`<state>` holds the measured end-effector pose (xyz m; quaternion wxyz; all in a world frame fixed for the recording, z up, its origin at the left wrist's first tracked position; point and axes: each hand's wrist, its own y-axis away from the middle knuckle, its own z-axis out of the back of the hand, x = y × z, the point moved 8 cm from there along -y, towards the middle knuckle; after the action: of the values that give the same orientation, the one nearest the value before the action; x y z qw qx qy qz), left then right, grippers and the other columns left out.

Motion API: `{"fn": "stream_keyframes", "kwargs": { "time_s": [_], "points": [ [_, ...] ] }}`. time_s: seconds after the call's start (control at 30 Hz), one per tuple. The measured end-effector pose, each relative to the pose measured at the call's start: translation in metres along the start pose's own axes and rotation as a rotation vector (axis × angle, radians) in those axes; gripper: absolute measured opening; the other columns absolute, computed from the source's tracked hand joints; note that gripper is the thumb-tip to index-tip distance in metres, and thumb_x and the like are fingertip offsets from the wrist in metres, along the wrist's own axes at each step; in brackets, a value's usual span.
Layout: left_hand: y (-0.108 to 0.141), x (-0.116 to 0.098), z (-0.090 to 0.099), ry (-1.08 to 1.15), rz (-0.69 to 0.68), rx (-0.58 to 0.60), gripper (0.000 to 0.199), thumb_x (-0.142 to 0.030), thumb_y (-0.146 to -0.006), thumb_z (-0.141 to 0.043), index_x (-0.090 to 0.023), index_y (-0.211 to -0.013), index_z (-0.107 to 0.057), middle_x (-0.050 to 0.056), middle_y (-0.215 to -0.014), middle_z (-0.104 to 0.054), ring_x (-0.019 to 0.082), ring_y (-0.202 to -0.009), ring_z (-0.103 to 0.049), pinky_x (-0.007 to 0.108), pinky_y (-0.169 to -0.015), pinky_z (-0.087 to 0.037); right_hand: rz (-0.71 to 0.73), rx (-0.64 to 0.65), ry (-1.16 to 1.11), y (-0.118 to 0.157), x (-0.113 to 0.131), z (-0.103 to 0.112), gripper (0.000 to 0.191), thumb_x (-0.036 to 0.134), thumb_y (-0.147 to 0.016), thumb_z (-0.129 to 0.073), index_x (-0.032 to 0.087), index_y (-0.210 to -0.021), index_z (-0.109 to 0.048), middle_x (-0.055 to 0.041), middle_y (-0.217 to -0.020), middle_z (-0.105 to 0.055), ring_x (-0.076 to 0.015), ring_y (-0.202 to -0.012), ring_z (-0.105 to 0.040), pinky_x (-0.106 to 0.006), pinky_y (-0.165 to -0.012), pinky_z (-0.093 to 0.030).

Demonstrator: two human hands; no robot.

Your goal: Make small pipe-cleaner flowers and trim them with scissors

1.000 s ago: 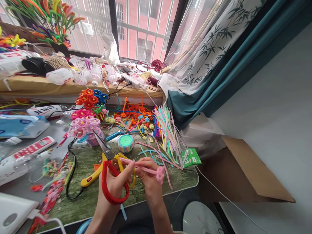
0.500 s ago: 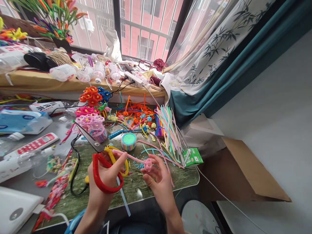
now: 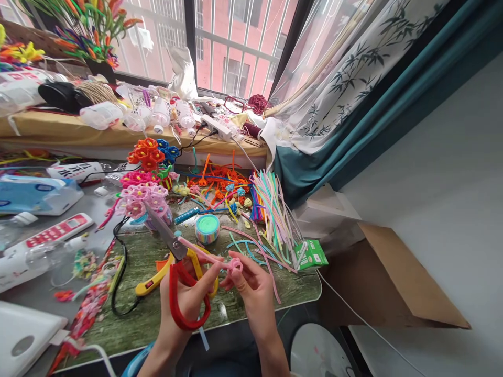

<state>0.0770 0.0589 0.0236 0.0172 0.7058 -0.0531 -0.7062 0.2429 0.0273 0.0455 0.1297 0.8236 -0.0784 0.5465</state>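
My left hand point(image 3: 184, 296) carries a pair of scissors point(image 3: 177, 248) with one red and one yellow handle loop, blades pointing up and left. Its thumb and fingers also pinch a pink pipe cleaner point(image 3: 204, 255). At that stem's right end is a small looped pink flower point(image 3: 236, 265), gripped between the thumb and fingers of my right hand point(image 3: 253, 285). A yellow glue gun point(image 3: 151, 283) lies just left of my left hand, partly hidden by it. Beyond my hands stands a round striped tub with a green top point(image 3: 207, 225).
Pink pipe-cleaner flowers point(image 3: 143, 198) and orange ones point(image 3: 146, 153) stand at the back left. A bundle of pastel pipe cleaners point(image 3: 273, 209) leans at the right, near a green packet point(image 3: 312, 253). A black cord point(image 3: 115, 283) loops on the left. An open cardboard box point(image 3: 408, 272) sits right.
My left hand, with the scissors, has moved right and slightly down, closer to my right hand. The left fingers now pinch nearer the pink flower. More of the glue gun shows.
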Motion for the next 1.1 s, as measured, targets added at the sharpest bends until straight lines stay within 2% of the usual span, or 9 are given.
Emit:
{"fn": "stream_keyframes", "kwargs": {
  "time_s": [0.2, 0.4, 0.47, 0.57, 0.63, 0.7, 0.83, 1.0, 1.1],
  "points": [
    [-0.002, 0.006, -0.002, -0.003, 0.076, 0.086, 0.041, -0.044, -0.105, -0.078, -0.022, -0.139, -0.071, 0.009, -0.140, -0.076, 0.028, -0.115, -0.078, 0.050, -0.096, -0.069, 0.008, 0.064, 0.049, 0.001, 0.005, -0.005, 0.063, 0.074, -0.080, -0.094, 0.021, -0.114, -0.092, -0.0069, -0.082, -0.084, -0.0229, -0.061, -0.073, -0.036, -0.063, -0.067],
    [0.002, -0.011, -0.005, 0.003, 0.082, 0.110, 0.041, -0.045, -0.105, -0.078, -0.022, -0.138, -0.071, 0.008, -0.139, -0.077, 0.027, -0.114, -0.079, 0.049, -0.095, -0.069, 0.023, 0.175, 0.135, -0.002, 0.016, -0.009, 0.063, 0.077, -0.087, -0.086, 0.021, -0.115, -0.093, -0.0046, -0.077, -0.078, -0.0222, -0.064, -0.072, -0.032, -0.062, -0.062],
    [0.003, -0.018, -0.007, 0.009, 0.062, 0.119, 0.038, -0.045, -0.105, -0.077, -0.021, -0.134, -0.072, 0.007, -0.132, -0.078, 0.025, -0.107, -0.080, 0.046, -0.090, -0.070, 0.025, 0.220, 0.153, -0.004, 0.020, -0.010, 0.062, 0.078, -0.088, -0.084, 0.021, -0.112, -0.094, -0.0023, -0.072, -0.073, -0.0206, -0.063, -0.068, -0.031, -0.060, -0.059],
    [0.001, -0.031, -0.008, 0.027, 0.018, 0.119, 0.030, -0.048, -0.101, -0.081, -0.020, -0.111, -0.076, 0.000, -0.100, -0.081, 0.019, -0.085, -0.079, 0.037, -0.077, -0.067, -0.005, 0.334, 0.156, -0.006, 0.024, -0.014, 0.065, 0.081, -0.088, -0.082, 0.020, -0.106, -0.093, -0.0005, -0.072, -0.070, -0.0169, -0.058, -0.062, -0.029, -0.056, -0.053],
    [-0.001, -0.040, -0.009, 0.037, -0.005, 0.111, 0.033, -0.052, -0.093, -0.087, -0.021, -0.092, -0.074, -0.005, -0.076, -0.076, 0.017, -0.069, -0.074, 0.031, -0.066, -0.062, -0.043, 0.422, 0.153, -0.008, 0.025, -0.018, 0.066, 0.083, -0.087, -0.081, 0.020, -0.100, -0.092, 0.0005, -0.073, -0.068, -0.0148, -0.056, -0.058, -0.028, -0.055, -0.050],
    [-0.003, -0.050, -0.010, 0.036, -0.024, 0.112, 0.036, -0.051, -0.081, -0.094, -0.023, -0.082, -0.071, -0.007, -0.063, -0.070, 0.015, -0.057, -0.067, 0.027, -0.056, -0.055, -0.090, 0.504, 0.159, -0.008, 0.025, -0.020, 0.064, 0.083, -0.088, -0.079, 0.020, -0.087, -0.089, 0.0017, -0.067, -0.065, -0.0144, -0.055, -0.056, -0.028, -0.056, -0.047],
    [-0.005, -0.065, -0.015, 0.031, -0.042, 0.145, 0.037, -0.045, -0.069, -0.100, -0.024, -0.075, -0.070, -0.006, -0.060, -0.071, 0.016, -0.052, -0.066, 0.025, -0.051, -0.052, -0.179, 0.607, 0.160, -0.007, 0.022, -0.024, 0.066, 0.082, -0.087, -0.080, 0.019, -0.069, -0.079, 0.0014, -0.062, -0.064, -0.0136, -0.052, -0.057, -0.026, -0.053, -0.044],
    [-0.008, -0.067, -0.015, 0.030, -0.054, 0.151, 0.038, -0.043, -0.066, -0.101, -0.025, -0.077, -0.070, -0.007, -0.065, -0.070, 0.015, -0.054, -0.065, 0.025, -0.051, -0.052, -0.237, 0.622, 0.120, -0.007, 0.014, -0.022, 0.065, 0.082, -0.088, -0.079, 0.019, -0.070, -0.076, 0.0027, -0.060, -0.065, -0.0111, -0.049, -0.056, -0.023, -0.052, -0.042],
    [-0.013, -0.067, -0.016, 0.035, -0.068, 0.171, 0.035, -0.044, -0.071, -0.097, -0.025, -0.078, -0.069, -0.006, -0.067, -0.071, 0.016, -0.056, -0.065, 0.026, -0.053, -0.053, -0.255, 0.628, 0.105, -0.008, 0.012, -0.021, 0.064, 0.081, -0.089, -0.079, 0.020, -0.070, -0.075, 0.0031, -0.059, -0.065, -0.0106, -0.049, -0.055, -0.023, -0.053, -0.042]
  ]
}}
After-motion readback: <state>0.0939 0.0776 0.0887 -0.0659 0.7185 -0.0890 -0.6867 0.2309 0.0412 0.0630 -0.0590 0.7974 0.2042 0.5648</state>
